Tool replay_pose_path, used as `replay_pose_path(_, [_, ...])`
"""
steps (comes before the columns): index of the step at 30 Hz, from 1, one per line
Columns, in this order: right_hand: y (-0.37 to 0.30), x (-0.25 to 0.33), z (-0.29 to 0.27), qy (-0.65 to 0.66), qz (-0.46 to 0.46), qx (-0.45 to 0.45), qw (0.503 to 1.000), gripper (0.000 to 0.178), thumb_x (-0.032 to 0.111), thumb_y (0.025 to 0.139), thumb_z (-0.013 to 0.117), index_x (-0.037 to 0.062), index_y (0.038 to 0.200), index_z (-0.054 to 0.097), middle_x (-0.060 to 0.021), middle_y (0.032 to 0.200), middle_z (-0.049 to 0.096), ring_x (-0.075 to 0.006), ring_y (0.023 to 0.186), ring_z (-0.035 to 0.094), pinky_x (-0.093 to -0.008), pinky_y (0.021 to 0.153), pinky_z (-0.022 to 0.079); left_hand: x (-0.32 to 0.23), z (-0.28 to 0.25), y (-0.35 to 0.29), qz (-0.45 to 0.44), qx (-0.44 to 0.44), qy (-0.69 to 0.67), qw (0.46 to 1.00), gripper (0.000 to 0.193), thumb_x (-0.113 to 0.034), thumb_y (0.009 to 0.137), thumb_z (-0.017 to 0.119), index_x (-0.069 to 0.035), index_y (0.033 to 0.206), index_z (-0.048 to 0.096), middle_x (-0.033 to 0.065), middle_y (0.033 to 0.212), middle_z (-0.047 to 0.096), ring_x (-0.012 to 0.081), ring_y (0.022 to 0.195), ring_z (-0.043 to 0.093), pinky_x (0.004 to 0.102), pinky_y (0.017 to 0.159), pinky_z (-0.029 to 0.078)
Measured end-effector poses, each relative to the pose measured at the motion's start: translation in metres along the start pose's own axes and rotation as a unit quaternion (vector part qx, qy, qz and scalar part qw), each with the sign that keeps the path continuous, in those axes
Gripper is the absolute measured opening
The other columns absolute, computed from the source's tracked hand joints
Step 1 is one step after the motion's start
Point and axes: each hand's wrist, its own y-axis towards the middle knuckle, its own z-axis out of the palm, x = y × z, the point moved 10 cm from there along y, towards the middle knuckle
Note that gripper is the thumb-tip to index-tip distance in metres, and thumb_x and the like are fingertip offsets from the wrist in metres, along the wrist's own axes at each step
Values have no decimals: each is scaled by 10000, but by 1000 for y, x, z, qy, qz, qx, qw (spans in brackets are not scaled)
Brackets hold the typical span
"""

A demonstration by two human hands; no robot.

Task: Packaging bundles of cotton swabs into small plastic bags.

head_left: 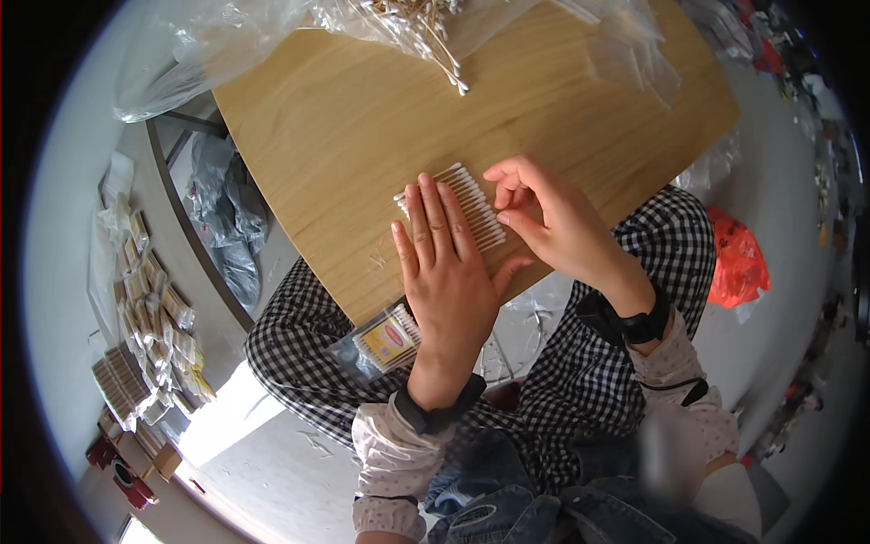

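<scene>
From my feed, the left hand (446,281) presses flat, ungripping, over cotton swabs (476,199) on the bench (326,154); the right hand (557,218), loosely curled, parts thumb from forefinger beside their tips.

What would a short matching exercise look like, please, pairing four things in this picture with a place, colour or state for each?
Things
1. left hand
2. right hand
3. trousers
4. packet near the left hand

Descriptions
A. black and white check
B. fingers curled, beside the right-hand side of the row of swabs
C. clear, with some yellow
D. laid flat over the row of swabs

Right pairs: 1-D, 2-B, 3-A, 4-C
</scene>
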Motion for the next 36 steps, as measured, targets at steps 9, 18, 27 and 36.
replay_pose_path(9, [1,5,4,-88,-33,27,995,229,-22,898,618,23,1112,548,-102,838,615,-276,754,623,-370,676,498,-3,-1,-1,0,-10,29,1000,1106,-700,803,567,93,1524,295,250,1631,237,380,1528,211,513,1231,179])
replay_pose_path(18, [-35,7,-7,-2,150,321,935,166,23,916,651,27,1078,617,-45,882,640,-104,770,586,-270,660,470,0,-1,-1,3,-22,-2,1000,1098,-676,846,596,118,1525,254,277,1627,216,404,1528,190,535,1221,180])
replay_pose_path(27, [-8,0,-17,-20,47,88,995,63,-38,865,638,4,898,605,-28,873,672,-105,771,605,-245,681,486,-1,-3,-1,3,-35,26,999,1106,-698,805,593,108,1509,315,263,1614,268,383,1518,238,512,1226,202])
replay_pose_path(36, [-14,-5,-3,3,46,95,994,87,-63,848,620,-5,893,572,-76,809,633,-155,727,603,-288,675,505,-3,-4,0,5,-24,34,999,1094,-692,808,583,107,1508,321,268,1615,263,384,1520,232,516,1226,193])
